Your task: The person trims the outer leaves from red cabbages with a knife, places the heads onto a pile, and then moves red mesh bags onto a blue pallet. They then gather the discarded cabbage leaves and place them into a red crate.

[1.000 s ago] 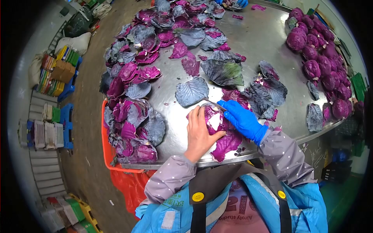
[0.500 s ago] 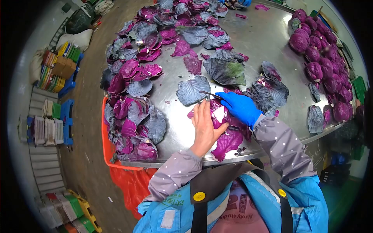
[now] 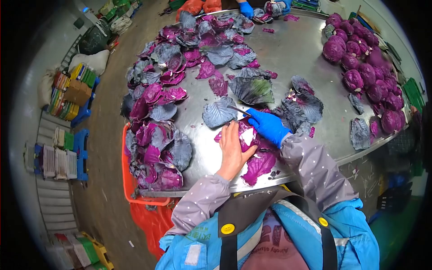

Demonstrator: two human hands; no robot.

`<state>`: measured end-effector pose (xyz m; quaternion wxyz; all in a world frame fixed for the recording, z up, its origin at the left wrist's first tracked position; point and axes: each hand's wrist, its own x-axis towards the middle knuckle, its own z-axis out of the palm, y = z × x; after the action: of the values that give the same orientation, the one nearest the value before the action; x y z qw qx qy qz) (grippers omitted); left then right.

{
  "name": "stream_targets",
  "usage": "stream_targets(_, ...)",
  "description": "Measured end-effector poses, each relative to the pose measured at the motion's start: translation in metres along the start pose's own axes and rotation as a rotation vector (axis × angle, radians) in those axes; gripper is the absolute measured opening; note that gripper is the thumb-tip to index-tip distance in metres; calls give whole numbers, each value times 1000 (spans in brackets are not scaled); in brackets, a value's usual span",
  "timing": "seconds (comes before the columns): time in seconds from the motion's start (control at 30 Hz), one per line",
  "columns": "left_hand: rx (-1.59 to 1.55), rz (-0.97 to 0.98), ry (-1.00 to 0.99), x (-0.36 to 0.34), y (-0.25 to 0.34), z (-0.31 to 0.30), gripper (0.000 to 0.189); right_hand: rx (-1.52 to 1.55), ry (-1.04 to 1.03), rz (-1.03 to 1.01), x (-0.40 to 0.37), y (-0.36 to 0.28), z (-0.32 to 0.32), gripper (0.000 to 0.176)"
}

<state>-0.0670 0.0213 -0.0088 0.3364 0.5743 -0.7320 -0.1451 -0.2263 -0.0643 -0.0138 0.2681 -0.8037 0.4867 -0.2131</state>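
Observation:
My bare left hand lies on a red cabbage near the table's front edge, fingers stretched along its left side and thumb bent across its near side. A white cut patch shows on the cabbage. My right hand, in a blue glove, is closed around a knife; its dark blade points left above the cabbage. The handle is hidden in the glove. A loose purple leaf lies just below the cabbage, and a grey-blue leaf sits beyond my left fingertips.
Trimmed leaves pile along the left side of the metal table, above an orange-red crate. Several red cabbages are heaped at the right. Another person's gloved hands handle leaves at the far edge.
The view has shifted slightly, bringing more of the table's far end and the other person's gloved hands into sight. My hands keep nearly the same hold on the cabbage and knife.

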Motion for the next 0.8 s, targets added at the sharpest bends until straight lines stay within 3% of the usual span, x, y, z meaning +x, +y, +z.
stream_targets(0.2,6,12,7,-2,-4,3,82,54,-115,92,5,-8,-12,35)
stream_targets(0.47,-3,-51,-69,9,0,4,81,100,-39,132,25,31,12,40)
stream_targets(0.53,-12,33,-37,-7,0,6,83,18,60,192,22,61,20,39)
stream_targets(0.6,-120,1,22,-22,-11,1,87,-133,-42,220,11,61,23,39)
stream_targets(0.63,-186,1,69,-27,-19,-1,89,-154,10,128,8,64,30,39)
stream_targets(0.77,-192,-27,10,-24,-28,-5,88,-36,-9,140,12,51,12,37)
stream_targets(0.8,-195,-19,19,-24,-28,-4,88,-27,104,50,7,43,3,37)
